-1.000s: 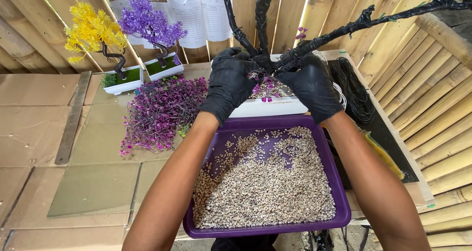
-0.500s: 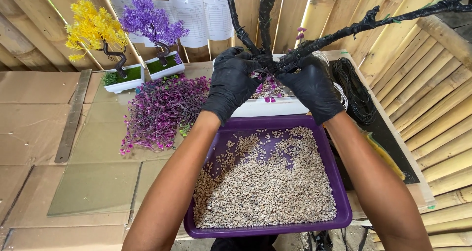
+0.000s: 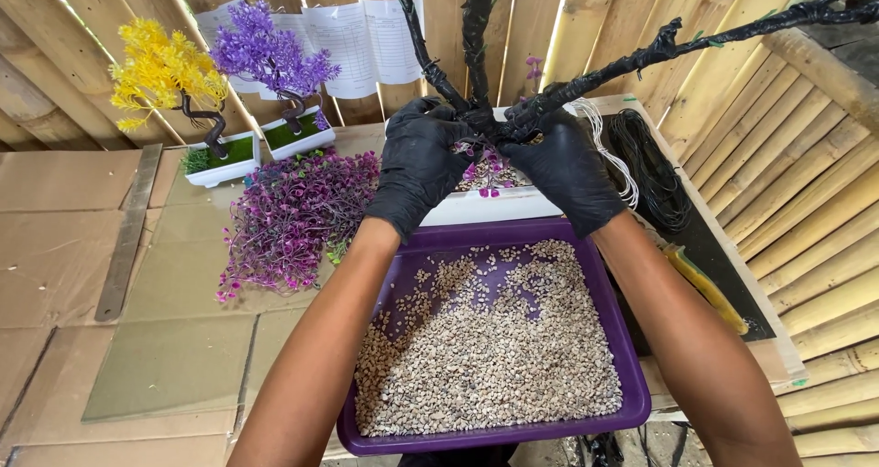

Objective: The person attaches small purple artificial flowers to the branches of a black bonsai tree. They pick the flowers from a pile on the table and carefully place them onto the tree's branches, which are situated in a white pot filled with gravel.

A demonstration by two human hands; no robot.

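Both my hands wear black gloves and grip the base of a black wrapped artificial tree trunk (image 3: 476, 55) with bare branches spreading up and to the right. My left hand (image 3: 417, 165) closes on the left side of the trunk base, my right hand (image 3: 568, 169) on the right side. The trunk stands in a white rectangular pot (image 3: 485, 206), with small purple flower sprigs (image 3: 490, 169) between my hands. Below my forearms sits a purple tray (image 3: 632, 375) filled with small beige pebbles (image 3: 494, 348).
A pile of purple artificial foliage (image 3: 293, 215) lies left of the tray. Two finished small trees, yellow (image 3: 165, 69) and purple (image 3: 270, 55), stand in white pots at the back. Black wire coils (image 3: 650, 169), white cord, a metal ruler (image 3: 128, 233), papers on the bamboo wall, cardboard sheets.
My hands have shifted only slightly on the trunk base; the view has crept a little closer. Nothing else has moved.
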